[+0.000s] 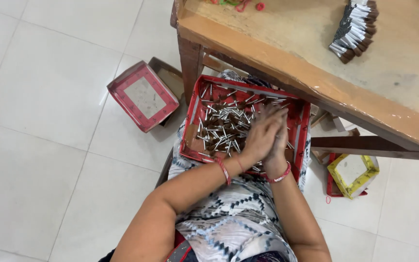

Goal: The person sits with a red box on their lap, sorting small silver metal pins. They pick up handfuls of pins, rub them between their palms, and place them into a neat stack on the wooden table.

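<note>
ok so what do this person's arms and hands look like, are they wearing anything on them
Both arms are bare with no sleeves in view. The left hand has a red thread-like band at the wrist, plus a second thinner red thread nearer the hand. The right hand has a red and pink beaded-looking bracelet at its wrist. No gloves; rings cannot be made out.

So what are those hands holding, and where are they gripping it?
Cannot be told: the left hand and right hand are pressed together over the red tray of small sticks, hiding anything between the palms.
</note>
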